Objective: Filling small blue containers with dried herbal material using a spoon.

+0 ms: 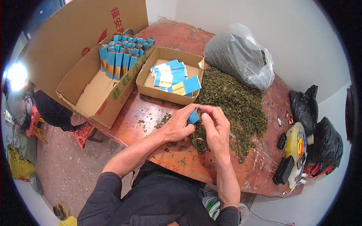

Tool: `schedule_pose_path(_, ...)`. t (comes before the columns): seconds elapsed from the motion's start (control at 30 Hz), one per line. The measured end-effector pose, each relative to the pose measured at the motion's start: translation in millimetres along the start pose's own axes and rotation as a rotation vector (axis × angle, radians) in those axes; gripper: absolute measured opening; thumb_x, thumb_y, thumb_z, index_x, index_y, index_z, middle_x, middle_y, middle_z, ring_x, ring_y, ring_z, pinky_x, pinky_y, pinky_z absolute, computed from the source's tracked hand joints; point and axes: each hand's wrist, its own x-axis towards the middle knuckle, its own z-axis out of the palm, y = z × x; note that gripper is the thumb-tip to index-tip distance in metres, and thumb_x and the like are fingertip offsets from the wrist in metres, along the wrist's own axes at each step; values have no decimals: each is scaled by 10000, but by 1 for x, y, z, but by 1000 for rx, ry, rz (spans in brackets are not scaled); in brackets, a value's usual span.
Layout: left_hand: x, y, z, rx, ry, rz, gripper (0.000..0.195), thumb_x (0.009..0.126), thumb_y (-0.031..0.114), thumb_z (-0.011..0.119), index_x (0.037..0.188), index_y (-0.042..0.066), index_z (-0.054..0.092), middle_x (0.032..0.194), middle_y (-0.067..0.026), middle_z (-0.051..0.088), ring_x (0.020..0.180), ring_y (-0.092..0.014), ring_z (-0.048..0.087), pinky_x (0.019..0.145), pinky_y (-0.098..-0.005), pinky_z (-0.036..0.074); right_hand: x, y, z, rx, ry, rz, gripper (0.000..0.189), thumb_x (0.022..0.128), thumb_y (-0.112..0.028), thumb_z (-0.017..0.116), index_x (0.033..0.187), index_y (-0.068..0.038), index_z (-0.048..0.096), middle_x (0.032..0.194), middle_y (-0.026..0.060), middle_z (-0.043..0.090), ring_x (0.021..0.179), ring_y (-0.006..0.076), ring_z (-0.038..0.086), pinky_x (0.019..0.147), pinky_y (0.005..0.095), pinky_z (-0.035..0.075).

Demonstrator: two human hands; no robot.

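My left hand (177, 124) grips a small blue packet (193, 116) upright over the front of a heap of dried tea leaves (232, 104). Beside it my right hand (216, 124) has its thumb and forefinger near the packet's top edge; whether they pinch it I cannot tell. A thin, pale object (232, 135) shows by the right hand, mostly hidden. Beyond my hands, a low cardboard box (167, 97) holds flat blue and gold packets (172, 76). In the longer cardboard box (106, 110) at the left, many filled blue packets (118, 63) stand in rows.
A clear plastic bag (240, 56) of leaves leans behind the heap. Black plastic bags (325, 147), a yellow container (292, 141) and black cases (283, 170) line the table's right side. A large cardboard panel (65, 36) rises at the left. A white bucket (243, 213) stands below the front edge.
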Motion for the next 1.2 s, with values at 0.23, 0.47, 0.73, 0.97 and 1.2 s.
schedule_pose_path(0.23, 0, -7, -5, -220, -178, -96, 740, 725, 187, 564, 1418, -69, 516, 1235, -232, 666, 1090, -343, 643, 956, -418, 496, 8, 15, 4, -108, 32, 46, 270, 897, -29, 710, 1161, 23, 684, 1045, 49, 597, 871, 130, 607, 785, 297, 523)
schedule_pose_path(0.47, 5, 1, -13, -229, -163, -125, 681, 714, 212, 538, 1339, -58, 575, 1091, -140, 670, 981, -223, 628, 881, -364, 499, 6, 29, 5, -10, -12, 62, 102, 911, -17, 734, 943, 22, 645, 938, 16, 612, 788, 102, 603, 720, 262, 515)
schedule_pose_path(0.73, 1, -3, -11, -521, -206, -185, 578, 809, 191, 592, 1349, -11, 568, 1085, -66, 640, 983, -157, 606, 908, -329, 495, 4, 20, 9, -28, 108, -13, 82, 870, -21, 735, 858, 43, 685, 795, 112, 645, 684, 199, 677, 614, 337, 518)
schedule_pose_path(0.97, -4, -15, -12, -485, -209, -214, 587, 894, 361, 739, 1343, 22, 573, 1087, -25, 591, 983, -147, 571, 892, -324, 478, 4, 5, 9, -118, 101, -68, 94, 897, 3, 706, 952, 77, 725, 853, 81, 683, 744, 146, 643, 673, 285, 510)
schedule_pose_path(1.2, -2, -11, -17, -775, -306, -338, 669, 941, 571, 714, 1325, 39, 586, 1106, -42, 646, 1008, -154, 632, 891, -297, 497, 2, 3, 10, -123, 180, -25, 192, 896, 36, 689, 1086, 15, 693, 922, 147, 742, 741, 220, 737, 660, 353, 572)
